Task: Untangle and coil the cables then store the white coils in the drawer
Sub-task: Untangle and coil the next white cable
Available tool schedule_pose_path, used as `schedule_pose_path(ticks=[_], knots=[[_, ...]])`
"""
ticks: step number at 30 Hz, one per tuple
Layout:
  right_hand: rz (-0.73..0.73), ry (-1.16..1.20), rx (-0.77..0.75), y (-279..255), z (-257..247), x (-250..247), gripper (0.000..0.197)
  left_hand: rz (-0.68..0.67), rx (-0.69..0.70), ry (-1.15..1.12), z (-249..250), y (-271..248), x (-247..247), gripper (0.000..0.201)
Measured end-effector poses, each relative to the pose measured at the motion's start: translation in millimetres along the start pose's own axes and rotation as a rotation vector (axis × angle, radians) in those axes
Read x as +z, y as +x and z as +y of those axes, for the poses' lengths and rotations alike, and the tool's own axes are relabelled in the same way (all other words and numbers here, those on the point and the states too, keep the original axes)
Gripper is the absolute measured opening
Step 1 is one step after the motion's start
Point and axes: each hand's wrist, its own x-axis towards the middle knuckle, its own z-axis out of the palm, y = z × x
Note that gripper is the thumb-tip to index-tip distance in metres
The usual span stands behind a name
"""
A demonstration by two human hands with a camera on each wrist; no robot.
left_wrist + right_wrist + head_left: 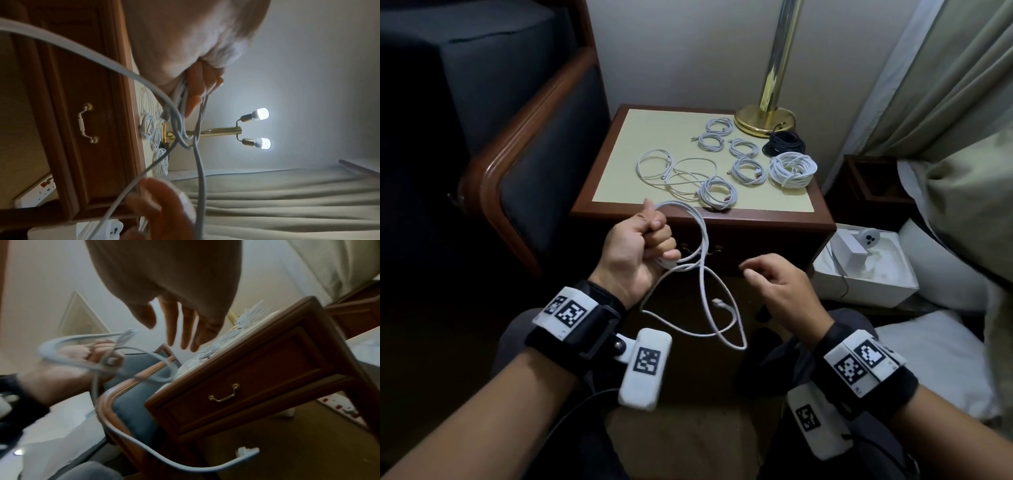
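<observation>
My left hand (650, 236) is fisted round loops of a white cable (702, 253) in front of the nightstand; the rest of the cable hangs below in a loose loop with its free plug (717, 302) dangling. In the left wrist view the fingers (202, 81) clamp several strands of that cable (198, 170). My right hand (774, 284) hovers to the right with fingers relaxed and empty, seen as straight fingers (180, 327) in the right wrist view. Several white coils (748, 169) and one loose white cable (671, 168) lie on the nightstand top (619, 164). The drawer (246, 386) is closed.
A black cable coil (784, 144) and a brass lamp base (763, 118) sit at the back right of the top. A dark armchair (524, 144) stands on the left, an open white box (866, 270) and bedding (962, 192) on the right.
</observation>
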Motion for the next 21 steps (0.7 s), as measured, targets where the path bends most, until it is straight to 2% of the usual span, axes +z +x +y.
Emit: schedule_pose_path(ticks=[1,3,4,6,8,10,12,15,17,19,21], knots=[[-0.024,0.136,-0.054,-3.6,-7.6,2.6,0.026,0.007,0.015,0.000,-4.5,0.1,2.7,0.046],[-0.157,0.375,-0.049,-9.7,-16.6,4.9,0.039,0.048,0.046,-0.014,-12.1,0.8,6.1,0.045],[-0.229,0.442,-0.035,-11.4,-17.2,5.1,0.046,0.073,0.057,-0.029,-14.2,1.2,6.7,0.045],[-0.324,0.404,-0.052,-13.5,-15.5,4.8,0.056,0.114,0.060,-0.085,-15.6,2.6,6.8,0.046],[-0.307,0.334,-0.059,-14.0,-13.6,5.2,0.050,0.138,0.030,-0.150,-13.7,3.9,4.9,0.047],[-0.208,0.410,-0.008,-11.5,-11.9,7.4,0.032,0.133,-0.019,-0.138,-11.9,3.8,3.2,0.047],[-0.186,0.502,0.020,-8.9,-10.1,9.8,0.013,0.087,-0.083,-0.079,-14.4,1.2,5.9,0.046],[-0.311,0.594,0.011,-10.1,-9.2,14.8,0.019,0.021,-0.147,-0.042,-23.3,-3.7,12.1,0.046],[-0.346,0.574,0.021,-13.9,-13.5,15.2,0.010,-0.003,-0.172,-0.028,-28.1,-4.5,14.8,0.046],[-0.296,0.519,0.054,-13.1,-15.6,11.5,0.016,-0.007,-0.180,0.005,-29.5,-3.8,14.9,0.047],[-0.160,0.510,0.145,-8.2,-12.0,3.7,0.027,0.015,-0.159,0.030,-25.9,-2.3,11.3,0.047]])
